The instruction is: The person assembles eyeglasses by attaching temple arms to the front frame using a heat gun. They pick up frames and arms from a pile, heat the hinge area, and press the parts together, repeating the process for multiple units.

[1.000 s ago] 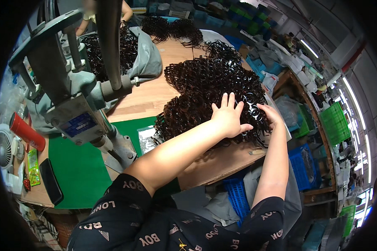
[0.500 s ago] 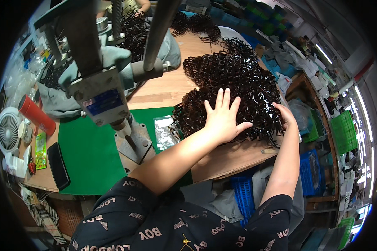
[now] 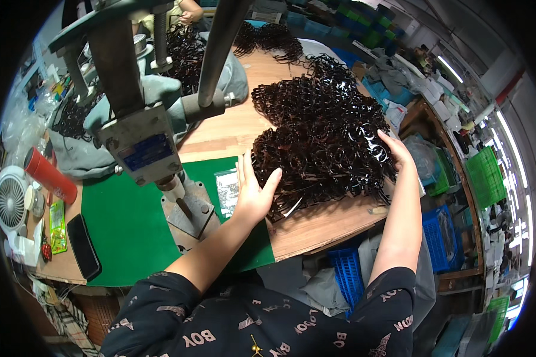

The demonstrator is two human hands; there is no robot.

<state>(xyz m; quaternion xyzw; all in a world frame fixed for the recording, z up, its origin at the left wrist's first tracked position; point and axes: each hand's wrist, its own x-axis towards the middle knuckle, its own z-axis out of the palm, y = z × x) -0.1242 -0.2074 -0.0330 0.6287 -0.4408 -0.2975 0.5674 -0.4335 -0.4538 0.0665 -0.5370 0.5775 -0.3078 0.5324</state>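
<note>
A large heap of glossy dark brown plastic pieces [image 3: 321,143], which look like eyeglass frames, is stacked in rows on the wooden table. Against its near left side lies my left hand [image 3: 255,193], fingers stretched out and thumb apart. My right hand [image 3: 397,153] rests along the heap's right side with its fingers extended, their tips partly hidden by the pieces. Both palms face inward with the heap between them, and neither is closed on a piece. Beside my left fingers is a small clear bag [image 3: 226,193] on the green mat [image 3: 125,220].
A metal hand press [image 3: 152,146] stands at left centre. Left of it are a red tumbler [image 3: 50,175], a white fan [image 3: 13,199] and a black phone [image 3: 84,245]. More dark pieces [image 3: 268,43] lie farther back. A co-worker's hand [image 3: 190,12] shows at the top. Blue crates [image 3: 442,238] stand right.
My left hand has come off the heap's top and moved left and down to its near left side. My right hand stays at the right side. The heap's near edge looks more gathered.
</note>
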